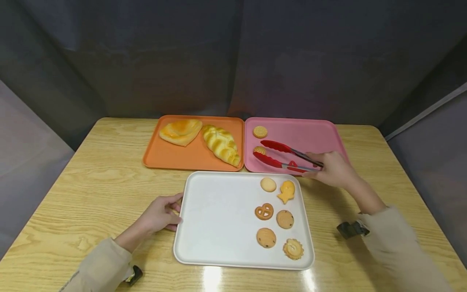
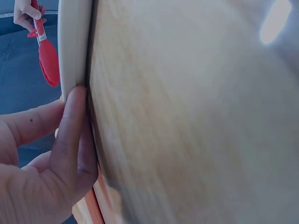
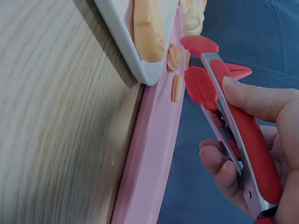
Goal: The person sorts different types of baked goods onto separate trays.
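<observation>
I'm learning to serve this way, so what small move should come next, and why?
Probably lower the tongs and close them on the nearer cookie on the pink tray: the right hand holds them open, and the head view shows that cookie between their red tips, not yet gripped.

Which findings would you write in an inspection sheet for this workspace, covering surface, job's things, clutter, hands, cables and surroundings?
Surface: light wood-grain table, with bright reflections by the white tray's near edge.
Job's things: tongs, red tips apart over the pink tray, near one of its two round cookies; the white tray bears six biscuits towards its right side.
Clutter: no stray items seen; an orange tray holds a braided loaf and a flat pastry.
Left hand: grips the white tray's left edge.
Right hand: holds the tongs.
Cables: nothing seen.
Surroundings: dark curtain behind the table.
</observation>
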Demonstrator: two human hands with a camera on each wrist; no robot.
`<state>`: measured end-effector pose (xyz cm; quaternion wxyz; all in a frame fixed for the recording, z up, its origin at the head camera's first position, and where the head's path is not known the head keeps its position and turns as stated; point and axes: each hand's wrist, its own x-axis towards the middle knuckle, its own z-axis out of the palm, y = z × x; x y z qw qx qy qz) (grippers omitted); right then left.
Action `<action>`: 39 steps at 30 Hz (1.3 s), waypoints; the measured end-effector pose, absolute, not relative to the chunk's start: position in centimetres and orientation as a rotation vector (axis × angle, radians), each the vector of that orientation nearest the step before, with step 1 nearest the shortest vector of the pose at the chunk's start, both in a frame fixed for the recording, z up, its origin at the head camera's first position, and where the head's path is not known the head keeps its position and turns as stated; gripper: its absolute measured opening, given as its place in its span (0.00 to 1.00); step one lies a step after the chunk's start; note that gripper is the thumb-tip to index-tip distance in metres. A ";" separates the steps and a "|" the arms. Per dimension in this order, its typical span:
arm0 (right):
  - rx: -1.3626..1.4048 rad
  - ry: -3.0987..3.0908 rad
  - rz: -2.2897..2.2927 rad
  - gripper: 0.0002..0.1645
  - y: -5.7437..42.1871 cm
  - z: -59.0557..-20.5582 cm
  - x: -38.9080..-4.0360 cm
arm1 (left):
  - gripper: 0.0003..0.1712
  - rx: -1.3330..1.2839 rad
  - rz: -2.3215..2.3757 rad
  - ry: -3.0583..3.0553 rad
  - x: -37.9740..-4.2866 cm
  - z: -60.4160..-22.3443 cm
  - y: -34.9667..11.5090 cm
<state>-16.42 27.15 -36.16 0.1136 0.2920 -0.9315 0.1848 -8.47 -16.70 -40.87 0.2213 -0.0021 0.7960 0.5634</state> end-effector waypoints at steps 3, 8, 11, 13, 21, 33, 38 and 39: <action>0.890 -2.692 0.548 0.25 27.6 -35.9 -15.8 | 0.41 -0.018 1.554 2.205 -8.5 -40.8 -16.6; 0.870 -2.729 0.510 0.28 28.4 -35.2 -14.1 | 0.41 -0.001 1.539 2.217 -8.5 -40.7 -16.7; 0.862 -2.752 0.479 0.31 29.0 -34.9 -13.1 | 0.41 0.007 1.533 2.220 -8.4 -40.7 -16.7; 0.859 -2.767 0.458 0.33 29.4 -34.8 -12.5 | 0.41 0.004 1.530 2.223 -8.4 -40.6 -16.7; 0.877 -2.772 0.420 0.35 30.3 -34.4 -10.5 | 0.41 0.010 1.530 2.221 -8.4 -40.7 -16.7; 0.922 -2.803 0.451 0.33 30.2 -34.5 -8.5 | 0.41 0.003 1.532 2.217 -8.4 -40.7 -16.7; 0.905 -2.852 0.443 0.33 30.0 -34.3 -8.3 | 0.41 0.010 1.530 2.220 -8.4 -40.8 -16.7; 0.903 -2.863 0.439 0.33 29.9 -34.3 -8.3 | 0.41 0.011 1.528 2.222 -8.4 -40.8 -16.7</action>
